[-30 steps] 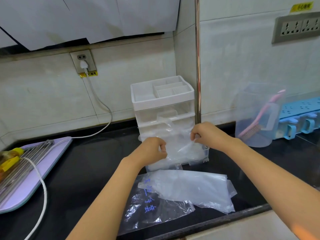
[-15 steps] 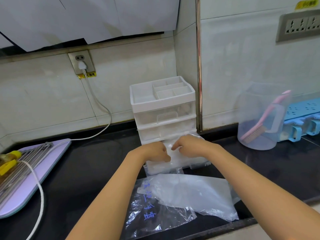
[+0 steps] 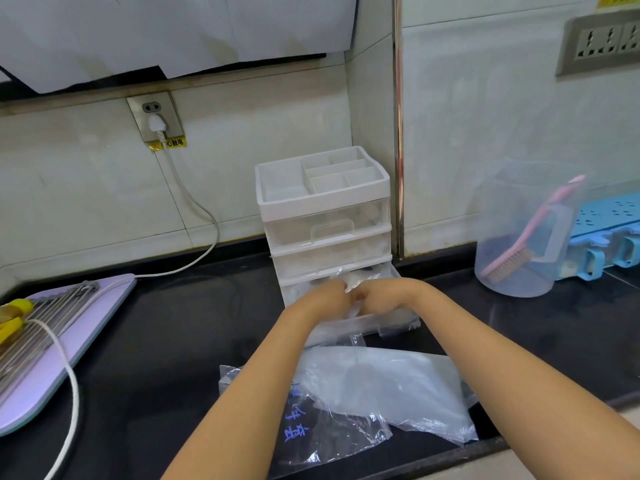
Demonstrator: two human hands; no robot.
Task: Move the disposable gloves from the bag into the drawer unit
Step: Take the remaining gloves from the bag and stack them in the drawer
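A small clear drawer unit (image 3: 325,216) with a white divided top stands against the wall corner. Its bottom drawer (image 3: 391,322) is pulled out toward me. My left hand (image 3: 323,299) and my right hand (image 3: 382,296) sit fist to fist over that drawer, both closed on crumpled disposable gloves (image 3: 351,284) pressed down into it. On the black counter in front lies the clear bag (image 3: 311,434) with blue writing. A loose sheet of thin glove plastic (image 3: 391,386) rests on top of it.
A lilac board (image 3: 69,341) with metal skewers and a yellow tool lies at left, with a white cable (image 3: 69,386) running across it to a wall socket. A clear jug (image 3: 523,230) with a pink brush and a blue rack (image 3: 609,230) stand at right.
Both hands have come down and together, from holding the gloves spread above the drawer to pressing them bunched into the open bottom drawer.
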